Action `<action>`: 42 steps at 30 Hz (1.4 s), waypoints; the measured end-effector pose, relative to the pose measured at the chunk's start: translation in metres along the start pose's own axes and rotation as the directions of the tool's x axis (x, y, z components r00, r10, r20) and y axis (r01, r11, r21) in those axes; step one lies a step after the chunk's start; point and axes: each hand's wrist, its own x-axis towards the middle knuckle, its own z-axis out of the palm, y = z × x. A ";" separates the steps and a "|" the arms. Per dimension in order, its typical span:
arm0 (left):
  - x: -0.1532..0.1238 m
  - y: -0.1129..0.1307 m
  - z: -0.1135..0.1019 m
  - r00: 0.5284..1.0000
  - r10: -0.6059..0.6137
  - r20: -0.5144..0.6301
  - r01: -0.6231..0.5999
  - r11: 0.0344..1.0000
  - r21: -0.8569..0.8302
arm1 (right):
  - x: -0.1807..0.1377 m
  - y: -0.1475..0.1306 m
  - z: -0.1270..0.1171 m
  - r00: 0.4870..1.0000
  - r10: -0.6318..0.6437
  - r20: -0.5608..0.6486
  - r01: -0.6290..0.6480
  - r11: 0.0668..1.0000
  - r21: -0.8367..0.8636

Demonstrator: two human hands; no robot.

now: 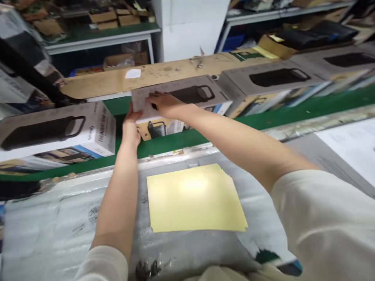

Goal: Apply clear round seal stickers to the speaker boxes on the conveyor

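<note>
A printed speaker box point(181, 91) lies on the green conveyor belt point(187, 141) in front of me, with a dark speaker with a handle pictured on its top. My left hand point(132, 124) holds the box's left end, the thumb at the top edge and the other fingers partly hidden against the end face. Flat across the left part of the box's top rests my right hand point(164, 103), its fingers stretched out and covering some of the printed picture. Nearer to me, a stack of yellow sheets point(196, 201) lies on the plastic-covered worktop point(67, 218).
Another speaker box point(55, 125) sits on the belt at left; more boxes point(263, 84) line it at right. Behind runs a wooden ledge point(102, 80) with a white paper scrap point(133, 73). A white pillar point(190, 27) stands between shelves. White printed paper point(351, 144) lies at right.
</note>
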 end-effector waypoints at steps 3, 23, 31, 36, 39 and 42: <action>0.007 -0.001 -0.008 0.997 0.072 0.023 -0.074 0.984 0.161 | -0.111 0.000 -0.017 0.993 0.073 -0.089 -0.069 0.996 0.056; -0.227 -0.053 0.043 0.401 -0.220 0.889 -0.807 0.374 0.456 | -0.373 -0.102 0.005 0.968 0.243 -0.057 -0.220 0.938 0.269; -0.224 -0.055 0.033 0.405 -0.259 0.877 -0.770 0.420 0.480 | -0.385 -0.102 0.009 0.963 0.243 -0.113 -0.207 0.942 0.264; -0.228 -0.058 0.034 0.404 -0.292 0.867 -0.793 0.360 0.491 | -0.391 -0.105 0.007 0.957 0.247 -0.153 -0.187 0.927 0.324; -0.230 -0.061 0.032 0.381 -0.309 0.871 -0.830 0.302 0.469 | -0.397 -0.107 0.003 0.898 0.411 -0.158 -0.278 0.808 0.519; -0.232 -0.064 0.030 0.353 -0.312 0.882 -0.867 0.246 0.434 | -0.406 -0.115 -0.004 0.726 0.634 -0.265 -0.331 0.660 0.675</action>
